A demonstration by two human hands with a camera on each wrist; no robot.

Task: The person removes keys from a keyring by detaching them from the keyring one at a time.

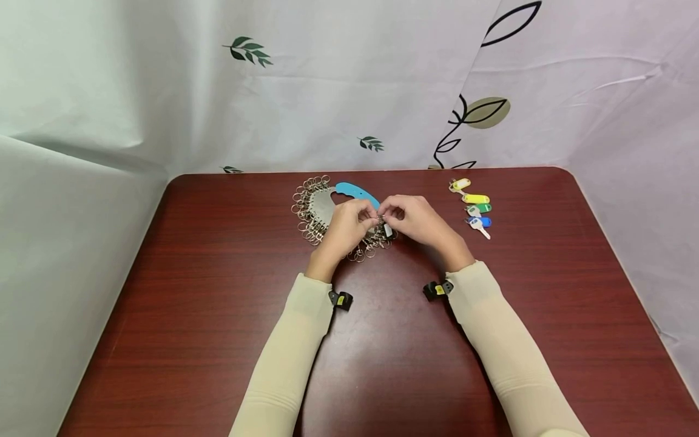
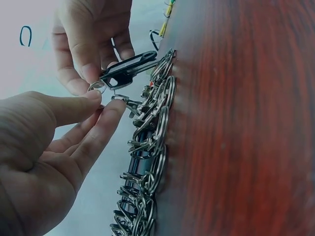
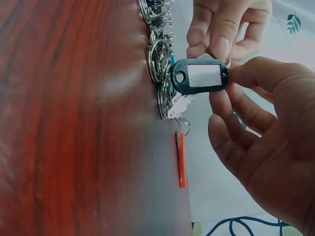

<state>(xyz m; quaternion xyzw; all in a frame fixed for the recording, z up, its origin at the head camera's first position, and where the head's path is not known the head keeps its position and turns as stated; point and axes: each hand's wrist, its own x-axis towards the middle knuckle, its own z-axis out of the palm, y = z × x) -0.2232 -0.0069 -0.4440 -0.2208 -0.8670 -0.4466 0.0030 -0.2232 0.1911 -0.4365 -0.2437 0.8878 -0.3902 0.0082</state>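
Observation:
My left hand (image 1: 347,227) and right hand (image 1: 417,220) meet over the right part of a metal key-holder plate (image 1: 322,206) with a blue handle (image 1: 355,191). Snap clasps with rings (image 2: 160,128) line its edge. A black key tag (image 3: 203,76) with a white label hangs between the hands. In the left wrist view, my left thumb and forefinger pinch its small key ring (image 2: 97,86), beside one snap clasp (image 2: 130,103). My right thumb and fingers pinch the same ring from the other side. The fingertips partly hide the ring.
Yellow (image 1: 476,198), green (image 1: 482,208) and blue (image 1: 482,222) key tags with keys lie at the back right of the dark red table (image 1: 382,364). An orange tag (image 3: 182,160) shows past the plate in the right wrist view. White patterned cloth (image 1: 327,91) stands behind.

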